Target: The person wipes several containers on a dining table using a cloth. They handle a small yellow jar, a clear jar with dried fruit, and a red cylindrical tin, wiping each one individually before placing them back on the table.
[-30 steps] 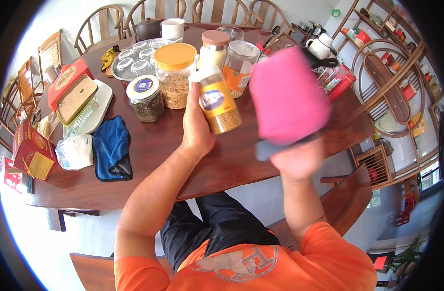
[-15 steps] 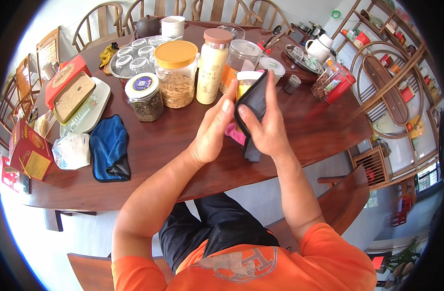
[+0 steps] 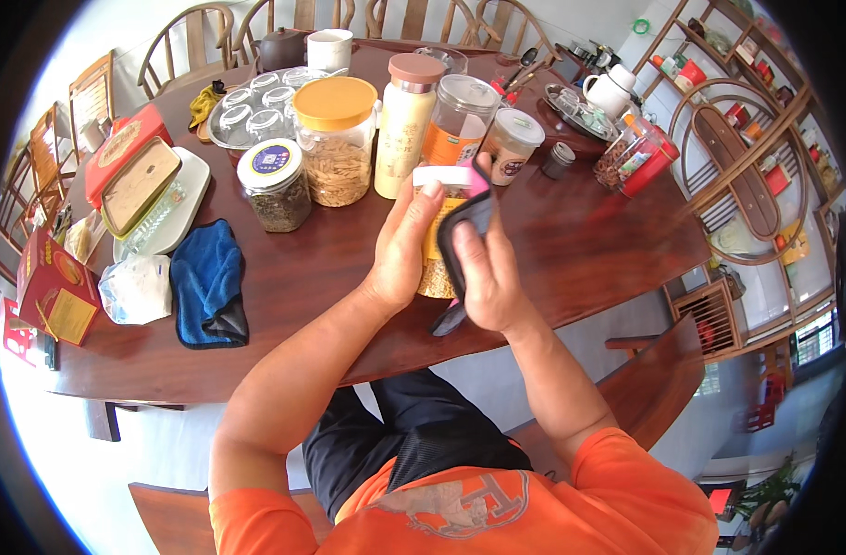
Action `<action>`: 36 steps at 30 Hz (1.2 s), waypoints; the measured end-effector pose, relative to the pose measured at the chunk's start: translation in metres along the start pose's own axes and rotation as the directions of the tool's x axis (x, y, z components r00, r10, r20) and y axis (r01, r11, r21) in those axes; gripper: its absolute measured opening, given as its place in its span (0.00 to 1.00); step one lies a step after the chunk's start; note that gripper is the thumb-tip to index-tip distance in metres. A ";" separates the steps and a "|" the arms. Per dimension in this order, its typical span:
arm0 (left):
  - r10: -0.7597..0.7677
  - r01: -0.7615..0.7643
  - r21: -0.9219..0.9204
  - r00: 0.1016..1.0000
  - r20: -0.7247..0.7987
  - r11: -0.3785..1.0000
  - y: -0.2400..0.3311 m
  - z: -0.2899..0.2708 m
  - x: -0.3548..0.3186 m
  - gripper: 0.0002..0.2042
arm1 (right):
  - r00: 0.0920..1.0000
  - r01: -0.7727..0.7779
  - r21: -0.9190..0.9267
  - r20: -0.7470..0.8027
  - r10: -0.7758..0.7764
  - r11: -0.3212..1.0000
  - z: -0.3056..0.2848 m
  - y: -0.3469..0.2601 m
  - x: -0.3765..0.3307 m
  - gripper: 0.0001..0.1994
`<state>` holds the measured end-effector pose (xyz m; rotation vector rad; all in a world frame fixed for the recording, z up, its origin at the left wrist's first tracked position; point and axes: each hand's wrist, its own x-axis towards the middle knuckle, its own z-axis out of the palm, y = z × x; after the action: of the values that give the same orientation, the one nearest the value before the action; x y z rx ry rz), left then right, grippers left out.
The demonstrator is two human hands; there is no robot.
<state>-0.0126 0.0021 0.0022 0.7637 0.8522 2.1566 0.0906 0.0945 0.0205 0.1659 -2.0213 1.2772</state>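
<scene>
Between my two hands is a clear jar (image 3: pixel 436 281) with a white lid, a yellow label and small yellowish contents. My left hand (image 3: pixel 400 250) is closed around its left side, thumb near the lid. A grey and pink cloth (image 3: pixel 476 211) with a black edge is pressed by my right hand (image 3: pixel 489 277) against the jar's right side. Part of the cloth shows pink by the lid, and a grey corner hangs below. Just beyond stand a cream bottle (image 3: pixel 404 129) with a brown cap, a clear jar with an orange label (image 3: pixel 450 146) and a smaller white-lidded jar (image 3: pixel 513 146).
Left of my hands stand a yellow-lidded jar (image 3: pixel 338 171) and a jar of dark leaves (image 3: pixel 277 208). A blue cloth (image 3: pixel 208 277) lies beside a white plastic bag (image 3: pixel 136 289). Boxes and a tray of glasses (image 3: pixel 221 129) are farther off. A red-lidded jar (image 3: pixel 661 166) is at right.
My right hand and the cloth have shifted left and toward me, onto the jar's side. The jar's label and lower part now show, and the smaller white-lidded jar behind is uncovered.
</scene>
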 end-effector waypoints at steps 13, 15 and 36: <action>-0.131 0.145 -0.306 0.989 0.065 0.941 0.019 0.006 0.000 0.43 | 0.886 0.460 -0.595 0.359 -0.294 0.659 -0.010 -0.005 -0.006 0.24; -0.128 0.143 -0.260 0.989 0.075 0.955 0.023 0.009 0.000 0.44 | 0.872 0.482 -0.607 0.401 -0.280 0.632 -0.013 0.004 -0.013 0.24; -0.138 0.031 0.607 0.982 0.131 0.794 0.023 -0.013 0.009 0.39 | 0.837 0.068 0.386 -0.524 0.157 0.920 -0.050 -0.015 -0.005 0.23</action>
<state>-0.0359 -0.0082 0.0137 1.1753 1.4825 1.6985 0.1262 0.1274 0.0407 -0.0641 -1.2745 1.5413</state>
